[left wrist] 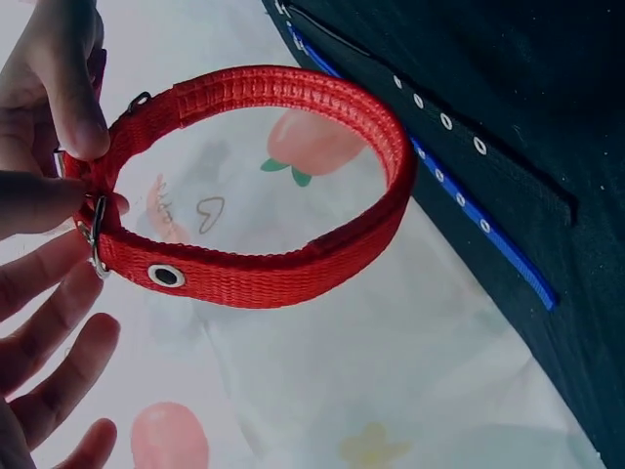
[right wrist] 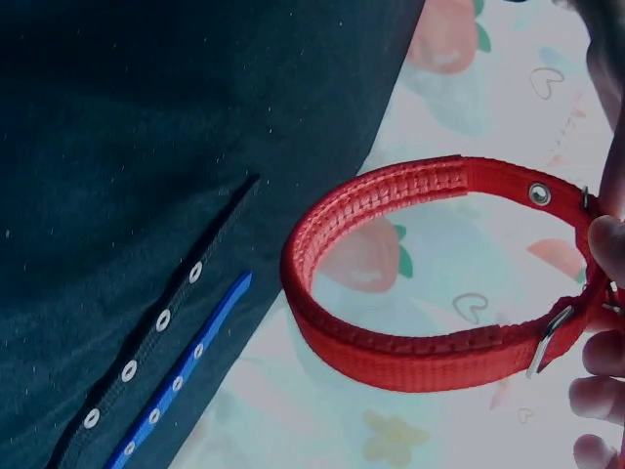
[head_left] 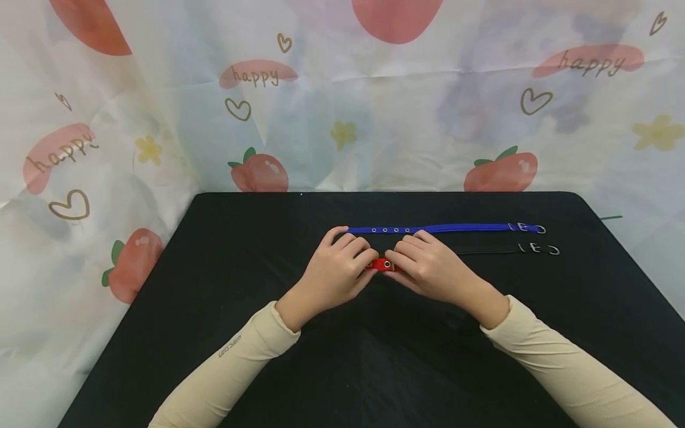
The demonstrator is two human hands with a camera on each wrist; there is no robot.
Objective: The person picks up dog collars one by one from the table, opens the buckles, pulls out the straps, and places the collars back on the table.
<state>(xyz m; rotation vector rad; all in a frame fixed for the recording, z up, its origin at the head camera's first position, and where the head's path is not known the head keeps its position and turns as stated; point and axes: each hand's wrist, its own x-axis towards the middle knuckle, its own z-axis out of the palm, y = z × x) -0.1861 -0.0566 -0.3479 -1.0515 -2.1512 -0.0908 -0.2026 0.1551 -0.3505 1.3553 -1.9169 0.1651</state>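
Observation:
My left hand point(head_left: 334, 264) and right hand point(head_left: 428, 264) meet over the table, pinching a red pet collar point(head_left: 382, 264) between thumbs and fingers. Its strap is bent into a closed loop. In the left wrist view the loop of the red collar point(left wrist: 264, 283) hangs out from the fingers, with a metal-rimmed eyelet point(left wrist: 167, 277) and a metal loop point(left wrist: 99, 237) near them. The right wrist view shows its padded lining point(right wrist: 381, 200) and a rectangular metal loop point(right wrist: 550, 342). Fingers partly hide where the strap ends meet.
Beyond my hands a blue collar point(head_left: 465, 227) lies straight across the black table point(head_left: 257, 226). Nearer, parallel to it, is a black collar point(head_left: 535, 248), buckle to the right, partly behind my right hand. Printed cloth point(head_left: 396, 131) hangs behind and at both sides.

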